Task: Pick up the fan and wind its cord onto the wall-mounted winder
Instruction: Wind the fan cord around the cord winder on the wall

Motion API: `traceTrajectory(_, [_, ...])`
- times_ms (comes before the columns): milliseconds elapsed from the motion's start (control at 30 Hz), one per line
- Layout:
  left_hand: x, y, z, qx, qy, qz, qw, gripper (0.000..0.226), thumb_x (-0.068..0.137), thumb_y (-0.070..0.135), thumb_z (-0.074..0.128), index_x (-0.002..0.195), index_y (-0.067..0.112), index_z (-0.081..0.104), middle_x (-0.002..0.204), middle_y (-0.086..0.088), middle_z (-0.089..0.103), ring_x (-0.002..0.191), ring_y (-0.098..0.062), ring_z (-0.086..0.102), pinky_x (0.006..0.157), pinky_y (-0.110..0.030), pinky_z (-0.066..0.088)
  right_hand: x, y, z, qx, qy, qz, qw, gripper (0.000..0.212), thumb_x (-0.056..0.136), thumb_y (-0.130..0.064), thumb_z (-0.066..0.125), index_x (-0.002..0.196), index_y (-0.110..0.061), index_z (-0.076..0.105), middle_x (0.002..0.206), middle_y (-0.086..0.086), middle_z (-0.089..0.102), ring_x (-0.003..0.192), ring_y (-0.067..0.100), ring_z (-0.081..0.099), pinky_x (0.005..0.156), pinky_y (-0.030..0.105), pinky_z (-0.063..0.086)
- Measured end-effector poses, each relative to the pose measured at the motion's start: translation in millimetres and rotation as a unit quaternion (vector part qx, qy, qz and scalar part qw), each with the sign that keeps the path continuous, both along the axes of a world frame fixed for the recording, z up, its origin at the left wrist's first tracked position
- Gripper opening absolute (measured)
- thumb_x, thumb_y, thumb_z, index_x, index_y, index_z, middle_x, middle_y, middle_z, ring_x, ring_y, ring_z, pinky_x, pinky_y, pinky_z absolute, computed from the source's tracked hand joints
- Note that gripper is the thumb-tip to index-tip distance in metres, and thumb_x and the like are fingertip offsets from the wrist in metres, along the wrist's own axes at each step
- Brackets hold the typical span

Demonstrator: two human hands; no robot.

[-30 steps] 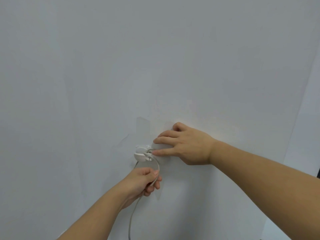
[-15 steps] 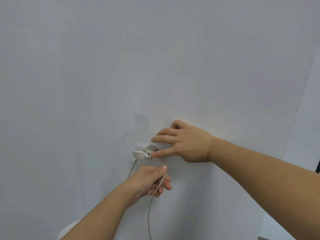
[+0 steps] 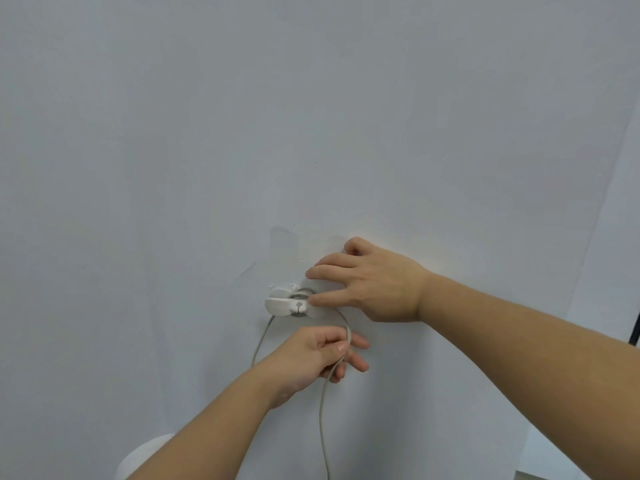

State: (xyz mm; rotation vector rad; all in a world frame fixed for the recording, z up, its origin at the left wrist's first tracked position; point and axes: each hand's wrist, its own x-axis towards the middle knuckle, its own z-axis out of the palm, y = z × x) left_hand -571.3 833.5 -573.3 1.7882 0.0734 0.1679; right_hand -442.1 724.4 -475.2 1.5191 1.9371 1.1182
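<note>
I'm seeing the left hand (image 3: 320,355) pinching the thin grey cord (image 3: 323,410), while the right hand (image 3: 370,284), fingers spread and empty, is bracing the small white plastic winder (image 3: 285,303).

Left hand (image 3: 313,358) pinches thin pale-grey cord (image 3: 323,417) just below small white plastic winder (image 3: 289,304) on pale wall (image 3: 311,116); right hand (image 3: 372,282) flat on wall, fingertip touching winder. Cord loops round it, w/ strand hanging down.

Pale wall (image 3: 207,133) carries white winder (image 3: 285,305), cord (image 3: 323,410) looped round it; clear tape patch (image 3: 284,249) just above.
</note>
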Motion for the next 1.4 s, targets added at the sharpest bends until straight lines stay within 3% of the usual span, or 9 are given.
traceTrajectory(200, [6.0,1.4,0.7,0.091,-0.023,0.006,0.996,0.030,0.100,0.009,0.040,0.099,0.020,0.068,0.084,0.000,0.073,0.061,-0.007,0.052,0.065,-0.019,0.045,-0.8,-0.3,-0.2,0.000,0.007,-0.003,1.000,0.048,0.075,-0.010,0.058,0.118,-0.033,0.059,0.131,0.002,0.057,0.117,0.021,0.055,0.087,0.036,0.038])
traceTrajectory(367, [8.5,0.6,-2.5,0.111,-0.014,0.017,0.994,0.031,0.101,0.009,0.037,0.099,0.022,0.066,0.082,0.001,0.071,0.062,-0.009,0.053,0.064,-0.017,0.046,-0.7,-0.5,-0.5,0.003,0.008,-0.005,1.000,0.048,0.075,-0.009,0.057,0.117,-0.031,0.062,0.132,0.000,0.057,0.120,0.019,0.054,0.087,0.035,0.039])
traceTrajectory(500, [13.6,-3.0,-2.8,0.112,-0.027,0.028,0.993,0.032,0.100,0.008,0.037,0.115,0.019,0.063,0.079,0.004,0.069,0.063,-0.008,0.056,0.071,-0.020,0.050,-0.1,0.0,-0.6,0.006,0.011,-0.004,1.000,0.046,0.073,-0.007,0.056,0.114,-0.027,0.066,0.132,0.001,0.058,0.120,0.019,0.054,0.087,0.036,0.041])
traceTrajectory(700, [17.8,-1.6,-6.3,0.150,0.053,0.061,0.985,0.031,0.100,0.014,0.037,0.086,0.013,0.064,0.066,-0.001,0.067,0.050,-0.008,0.056,0.056,-0.018,0.048,1.6,1.0,-0.9,0.003,0.011,0.001,1.000,0.045,0.077,-0.009,0.059,0.115,-0.031,0.067,0.132,0.000,0.058,0.121,0.019,0.054,0.088,0.036,0.040])
traceTrajectory(900, [10.0,20.3,-14.6,0.227,0.198,0.108,0.947,0.033,0.097,0.013,0.038,0.072,0.012,0.059,0.059,-0.003,0.062,0.042,-0.010,0.048,0.048,-0.020,0.044,2.6,0.9,-2.2,0.001,0.006,-0.002,1.000,0.044,0.080,-0.010,0.055,0.116,-0.032,0.065,0.133,-0.001,0.056,0.123,0.019,0.052,0.088,0.036,0.039])
traceTrajectory(1067, [1.7,31.9,-11.0,0.215,0.232,0.135,0.939,0.035,0.098,0.015,0.041,0.070,0.011,0.062,0.059,-0.002,0.058,0.046,-0.013,0.043,0.047,-0.022,0.041,1.5,0.2,-3.0,0.021,0.006,0.000,1.000,0.051,0.081,-0.008,0.051,0.128,-0.028,0.054,0.129,0.000,0.057,0.119,0.021,0.052,0.087,0.036,0.035])
traceTrajectory(1200, [-8.5,40.6,-5.8,0.212,0.245,0.161,0.932,0.031,0.093,0.018,0.044,0.069,0.012,0.062,0.064,-0.004,0.045,0.048,-0.016,0.033,0.043,-0.021,0.029,2.7,1.4,-4.1,0.025,-0.003,-0.002,1.000,0.060,0.084,-0.010,0.050,0.139,-0.031,0.043,0.130,0.000,0.056,0.120,0.022,0.050,0.088,0.036,0.034])
traceTrajectory(1300, [-15.9,49.8,-3.4,0.203,0.230,0.210,0.928,0.029,0.088,0.020,0.049,0.063,0.013,0.061,0.064,-0.005,0.044,0.047,-0.018,0.032,0.043,-0.020,0.026,2.2,1.2,-3.6,0.017,-0.006,-0.006,1.000,0.059,0.084,-0.011,0.051,0.138,-0.034,0.045,0.132,0.000,0.056,0.122,0.022,0.050,0.088,0.037,0.035])
traceTrajectory(1400, [-22.6,62.2,-3.5,0.235,0.202,0.288,0.906,0.039,0.088,0.035,0.057,0.055,0.014,0.058,0.056,-0.002,0.048,0.044,-0.016,0.039,0.043,-0.020,0.030,1.3,0.6,-1.9,0.011,-0.007,-0.003,1.000,0.058,0.081,-0.012,0.054,0.134,-0.036,0.051,0.130,0.001,0.058,0.121,0.022,0.052,0.087,0.037,0.037])
